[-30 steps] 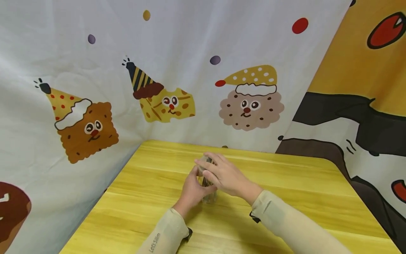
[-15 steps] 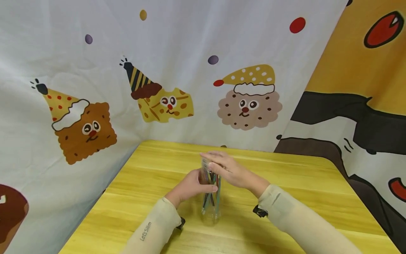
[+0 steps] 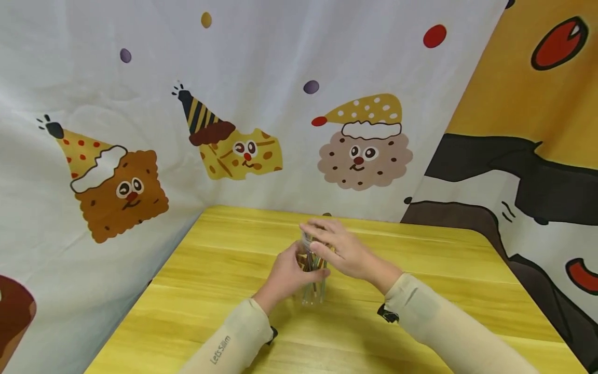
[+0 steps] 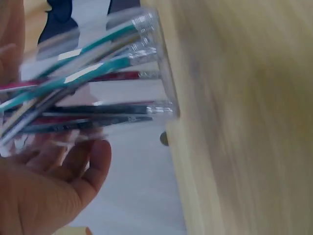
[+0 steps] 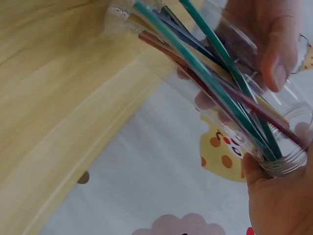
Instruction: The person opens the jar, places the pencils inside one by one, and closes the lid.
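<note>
A clear bottle (image 3: pixel 312 297) with a threaded neck hangs close over the table. Slim pencils (image 5: pixel 215 83) in teal, dark red and black lie criss-crossed inside, several of them. My left hand (image 3: pixel 287 272) grips the bottle round its upper part, thumb across the near side. Over the mouth lies my right hand (image 3: pixel 348 249), its fingers fairly straight and its thumb beside the neck. In the left wrist view the bottle's base and the pencils (image 4: pixel 98 73) are blurred. The right palm partly hides the mouth.
The yellow wood-grain table (image 3: pixel 224 291) spreads around both arms. Behind it hangs a white cloth (image 3: pixel 261 62) printed with cartoon snacks, and a yellow, black and white printed panel (image 3: pixel 537 130) is at the right.
The bottle first came nearer to me with its base lower in view, then went back up and away. Both hands moved along with it, the right staying over the mouth.
</note>
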A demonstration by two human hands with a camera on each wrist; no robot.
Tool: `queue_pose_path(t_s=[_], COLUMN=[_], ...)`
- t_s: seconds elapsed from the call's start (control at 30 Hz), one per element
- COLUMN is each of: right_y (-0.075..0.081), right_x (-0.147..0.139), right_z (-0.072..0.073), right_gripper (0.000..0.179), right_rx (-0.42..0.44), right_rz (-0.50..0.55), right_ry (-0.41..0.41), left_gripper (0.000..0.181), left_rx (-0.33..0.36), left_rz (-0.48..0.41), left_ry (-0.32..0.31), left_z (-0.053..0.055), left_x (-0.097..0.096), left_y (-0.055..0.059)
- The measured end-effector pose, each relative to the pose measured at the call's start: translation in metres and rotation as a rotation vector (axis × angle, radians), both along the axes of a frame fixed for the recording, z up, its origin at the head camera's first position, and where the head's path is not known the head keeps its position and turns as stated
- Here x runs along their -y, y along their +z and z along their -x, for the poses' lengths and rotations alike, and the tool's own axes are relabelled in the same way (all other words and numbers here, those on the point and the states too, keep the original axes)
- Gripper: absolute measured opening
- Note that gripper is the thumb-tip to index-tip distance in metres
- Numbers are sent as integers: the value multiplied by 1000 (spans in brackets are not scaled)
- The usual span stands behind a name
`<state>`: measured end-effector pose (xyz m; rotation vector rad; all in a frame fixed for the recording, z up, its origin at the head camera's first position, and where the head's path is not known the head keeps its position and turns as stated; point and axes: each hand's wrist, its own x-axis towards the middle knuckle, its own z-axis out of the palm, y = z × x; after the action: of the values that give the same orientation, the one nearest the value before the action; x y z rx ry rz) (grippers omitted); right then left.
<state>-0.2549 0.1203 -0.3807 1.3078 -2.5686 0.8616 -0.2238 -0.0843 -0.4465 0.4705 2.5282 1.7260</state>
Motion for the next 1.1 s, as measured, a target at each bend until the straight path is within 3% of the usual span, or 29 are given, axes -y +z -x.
queue_pose_path(t_s=[0.27,0.4,0.5,0.57,0.67,0.77,0.87,0.97,1.1], right_y=[-22,-22,-18,-16,-15,-18,-21,-21,-19], right_x=[2,14,17,13,3,-4,-5,-4,-3], right_z=[-10,-14,-11,-7,-3,-6,-10,-13,-12], right_gripper=[56,55,53,52,52,52,49,49,49], right_rx=[-199,-241,-229,-212,-164,-153,-154,-156,-156], right_rz=[-178,-172,-180,-192,-211,-201,-182,-165,-157], right_ry=[-106,-193,-171,-117,-27,-18,-51,-137,-270], left_gripper=[74,73,71,71,73,80,85,90,78], left_rx=[-118,-138,-145,-129,-71,9,26,-19,-185], left_rz=[62,77,80,68,33,10,-5,-24,73], left_ry=[102,135,139,106,-10,-127,-175,-123,70], left_z=[1,2,3,5,10,16,18,16,13], left_x=[-14,-17,-18,-16,-8,-1,-4,-22,-57], left_y=[-14,-17,-18,-19,-22,-24,-23,-24,-27])
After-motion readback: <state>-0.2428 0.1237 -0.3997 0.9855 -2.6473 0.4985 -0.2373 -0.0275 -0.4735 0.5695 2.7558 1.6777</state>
